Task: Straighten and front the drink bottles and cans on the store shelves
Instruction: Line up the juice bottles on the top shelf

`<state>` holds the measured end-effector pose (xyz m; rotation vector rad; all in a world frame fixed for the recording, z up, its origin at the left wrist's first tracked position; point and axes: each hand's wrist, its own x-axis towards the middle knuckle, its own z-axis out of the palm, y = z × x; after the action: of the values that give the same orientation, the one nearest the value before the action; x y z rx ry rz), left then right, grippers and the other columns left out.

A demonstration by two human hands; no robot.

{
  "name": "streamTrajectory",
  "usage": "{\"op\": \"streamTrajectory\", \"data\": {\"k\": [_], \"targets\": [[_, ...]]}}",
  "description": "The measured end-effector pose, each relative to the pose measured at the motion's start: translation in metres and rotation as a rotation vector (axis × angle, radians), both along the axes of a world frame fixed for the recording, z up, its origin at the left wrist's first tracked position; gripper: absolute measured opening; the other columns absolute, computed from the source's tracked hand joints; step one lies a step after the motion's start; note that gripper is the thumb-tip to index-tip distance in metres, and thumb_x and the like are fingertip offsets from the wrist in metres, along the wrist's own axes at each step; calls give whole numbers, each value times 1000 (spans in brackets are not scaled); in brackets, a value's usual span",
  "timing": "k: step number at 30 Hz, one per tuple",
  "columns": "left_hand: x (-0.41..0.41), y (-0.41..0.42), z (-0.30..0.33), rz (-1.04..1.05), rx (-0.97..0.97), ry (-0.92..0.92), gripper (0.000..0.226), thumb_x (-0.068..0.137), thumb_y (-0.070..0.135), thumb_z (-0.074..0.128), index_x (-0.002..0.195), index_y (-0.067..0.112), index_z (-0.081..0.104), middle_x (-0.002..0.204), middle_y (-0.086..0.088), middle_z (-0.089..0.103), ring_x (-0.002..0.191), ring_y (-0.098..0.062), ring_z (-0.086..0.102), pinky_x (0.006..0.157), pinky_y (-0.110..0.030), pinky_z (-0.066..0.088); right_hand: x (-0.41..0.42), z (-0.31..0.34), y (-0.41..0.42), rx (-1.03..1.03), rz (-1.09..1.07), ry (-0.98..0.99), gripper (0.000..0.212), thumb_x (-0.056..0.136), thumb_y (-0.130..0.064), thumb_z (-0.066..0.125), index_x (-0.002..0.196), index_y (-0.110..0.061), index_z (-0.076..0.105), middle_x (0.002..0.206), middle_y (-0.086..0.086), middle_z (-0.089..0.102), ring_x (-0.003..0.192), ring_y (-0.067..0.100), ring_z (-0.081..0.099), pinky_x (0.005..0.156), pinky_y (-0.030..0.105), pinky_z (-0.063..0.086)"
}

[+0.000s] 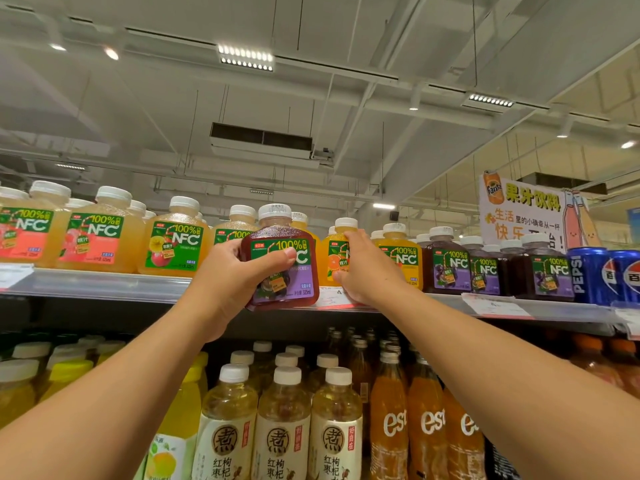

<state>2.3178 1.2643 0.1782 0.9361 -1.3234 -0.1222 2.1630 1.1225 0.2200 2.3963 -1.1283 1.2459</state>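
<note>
Two bare forearms reach up to the top shelf [104, 284], where the left hand [235, 278] grips an upright purple NFC juice bottle [282, 261] just left of the orange NFC bottle [334, 258] that the right hand [367, 268] clasps.

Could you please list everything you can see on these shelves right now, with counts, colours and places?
Purple NFC bottle: one, dark purple, held off the top shelf, centre.
Orange NFC bottle: one, orange, top shelf.
Other NFC bottles: many, pale yellow left, dark purple right, top shelf.
Pepsi cans: at least two, blue, top shelf, far right.
Tea bottles: three in front, pale yellow, lower shelf.
Est bottles: three in front, orange, lower shelf.
Fanta sign: one, white, upper right.
Left hand: grips the purple NFC bottle.
Right hand: grips the orange NFC bottle.
</note>
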Motion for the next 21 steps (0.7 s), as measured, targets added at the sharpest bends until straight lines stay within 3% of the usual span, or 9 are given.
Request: {"op": "streamTrajectory", "data": {"k": [5,10,12,16,21], "targets": [[0,0,0,6,-8,-3,58,57,57,74,102,20,64,84,2,76,76,-17,74,61,-33,59,2,-1,-4,39,-28,-4,75,90,-33,66,149,-25,21,158,-1,20,124,32,51,95,52,49],[0,0,0,14,-3,0,59,57,59,74,101,21,63,84,2,75,76,-16,74,67,-40,59,2,-8,0,-12,-36,-34,67,96,-34,58,150,-27,19,163,0,5,130,31,46,97,49,48],[-1,1,1,13,5,9,61,55,59,74,102,21,63,84,2,75,76,-17,74,71,-43,59,-2,-14,6,-76,32,-119,53,99,-33,52,147,-24,30,160,3,18,133,26,43,96,42,45],[-2,4,3,7,40,12,62,57,57,76,104,19,63,86,-1,76,78,-18,74,78,-49,57,-12,-34,38,-204,270,-215,31,101,-30,44,127,-18,55,129,-3,54,117,10,50,88,20,40],[-17,10,5,-17,128,-91,50,61,49,82,99,19,67,83,-2,76,74,-21,74,74,-46,58,-29,-63,85,236,646,-246,29,94,-45,54,121,-36,49,111,-13,62,99,5,60,76,24,56]]}}
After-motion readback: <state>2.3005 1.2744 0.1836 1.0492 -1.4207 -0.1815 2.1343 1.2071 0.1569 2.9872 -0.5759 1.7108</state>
